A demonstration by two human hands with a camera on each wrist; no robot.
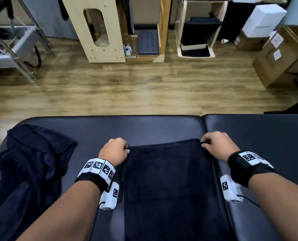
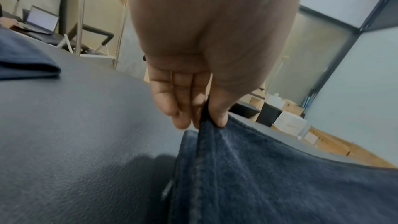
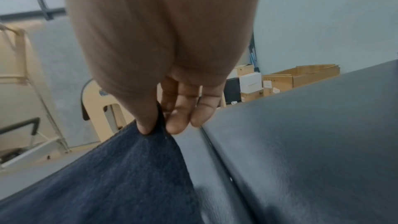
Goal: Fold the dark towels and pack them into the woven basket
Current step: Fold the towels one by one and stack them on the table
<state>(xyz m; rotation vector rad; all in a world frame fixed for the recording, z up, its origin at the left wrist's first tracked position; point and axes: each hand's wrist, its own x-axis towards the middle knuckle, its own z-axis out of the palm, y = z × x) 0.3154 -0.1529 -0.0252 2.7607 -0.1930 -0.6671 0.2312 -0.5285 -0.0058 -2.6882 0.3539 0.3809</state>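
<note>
The dark towel [image 1: 167,185] lies spread flat on the padded table [image 1: 153,126], in the middle, with its far edge pointing away from the person and its near part running out of the bottom of the head view. The left hand [image 1: 114,151] pinches the far left corner between thumb and fingers, and the right hand [image 1: 216,145] pinches the far right corner in the same way, so both hands are closed on the cloth. I judge that the towel is soft, limp and quite light, with a thick pile that is not slippery; it will sag in the middle if it is lifted only by two points, so the corners are the good place to hold, and the edge between them must be kept tight for a straight fold. A second dark towel [image 1: 30,167] lies crumpled on the left part of the table, well apart from the first one. The left wrist view shows what the head view cannot: the hem [image 2: 204,151] rises in a small ridge up to the fingers [image 2: 170,106], so this corner is already a little off the table. The right wrist view shows the thumb on top of the corner and also the seam [image 3: 217,152] between two table cushions just beside the towel. The woven basket is not visible in any view.
</note>
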